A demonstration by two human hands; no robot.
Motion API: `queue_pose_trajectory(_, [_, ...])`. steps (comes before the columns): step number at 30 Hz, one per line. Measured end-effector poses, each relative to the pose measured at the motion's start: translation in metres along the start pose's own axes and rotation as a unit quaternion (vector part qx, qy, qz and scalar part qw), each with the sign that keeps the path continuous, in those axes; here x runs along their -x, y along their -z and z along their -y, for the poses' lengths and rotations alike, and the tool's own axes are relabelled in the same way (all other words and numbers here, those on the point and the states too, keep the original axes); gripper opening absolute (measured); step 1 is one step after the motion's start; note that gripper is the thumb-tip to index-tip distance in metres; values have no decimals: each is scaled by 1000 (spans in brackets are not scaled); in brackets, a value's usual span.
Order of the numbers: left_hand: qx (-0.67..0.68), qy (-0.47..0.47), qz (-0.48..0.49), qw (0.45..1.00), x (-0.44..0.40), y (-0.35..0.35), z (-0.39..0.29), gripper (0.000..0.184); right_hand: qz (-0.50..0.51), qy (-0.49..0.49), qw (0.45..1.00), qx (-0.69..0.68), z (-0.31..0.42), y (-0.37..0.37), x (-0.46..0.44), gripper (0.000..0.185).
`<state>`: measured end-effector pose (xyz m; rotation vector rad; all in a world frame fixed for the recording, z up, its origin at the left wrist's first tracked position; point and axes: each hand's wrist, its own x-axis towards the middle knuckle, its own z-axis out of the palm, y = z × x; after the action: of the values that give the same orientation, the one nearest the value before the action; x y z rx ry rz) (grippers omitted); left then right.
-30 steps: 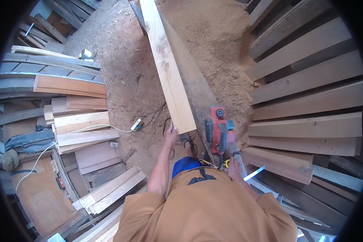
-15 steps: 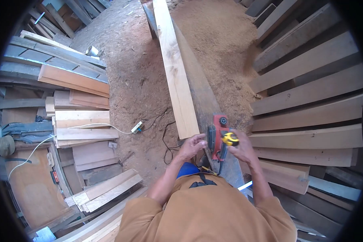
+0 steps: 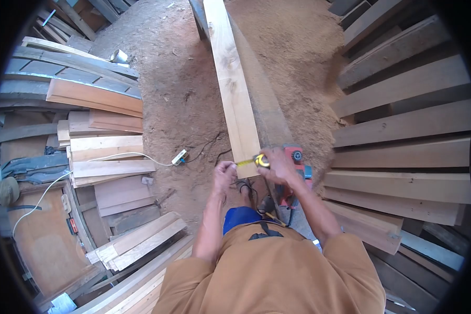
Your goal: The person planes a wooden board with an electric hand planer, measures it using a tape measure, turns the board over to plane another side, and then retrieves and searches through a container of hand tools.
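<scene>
With the tape case as the dial's centre, the tape measure [image 3: 262,160] sits just above the near end of a pale sawn board [image 3: 235,89], its yellow blade [image 3: 245,163] drawn out towards 9 o'clock across the board's width. The left hand [image 3: 224,177] has thumb and fingers pinched on the blade's free end; the right hand [image 3: 279,166] is curled round the case, fingers closed over it. Whether the blade touches the wood I cannot tell.

The case should be light and hard, best gripped round its sides; the blade is probably springy and thin-edged, best taken by its tip. The board, running to 12 o'clock along a narrow workbench [image 3: 269,104], looks stiff and fairly heavy, perhaps smooth enough to slide; both long edges would give a sound hold. At 3 o'clock, beside the right hand, a red electric planer [image 3: 293,150] looks weighty, with its body partly hidden.

The one likely container is a whitish pail [image 3: 119,56], tipped over on the ground at 10 o'clock; its contents are too small to make out
</scene>
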<state>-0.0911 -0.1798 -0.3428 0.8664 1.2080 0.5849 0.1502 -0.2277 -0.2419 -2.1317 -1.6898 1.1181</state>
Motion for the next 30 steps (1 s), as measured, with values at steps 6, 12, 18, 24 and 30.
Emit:
queue_pose_trajectory(6, [-104, 6, -94, 990, -68, 2, 15, 17, 10, -137, 986, 97, -34, 21, -47, 61])
queue_pose_trajectory(12, [-95, -13, -101, 990, -71, -1, 20, 17, 3, -123, 987, 99, -51, 19, -50, 62])
queue_pose_trajectory(18, [-104, -31, -94, 990, -72, 1, 23, 15, 15, -130, 987, 89, -51, 23, -48, 62])
queue_pose_trajectory(24, [-102, -11, -86, 991, -73, 5, 25, 18, 11, -130, 987, 91, -52, 22, -48, 62])
queue_pose_trajectory(30, [-66, -25, -133, 989, -78, 1, 43, 49, -21, -87, 996, 17, -43, 28, -33, 64])
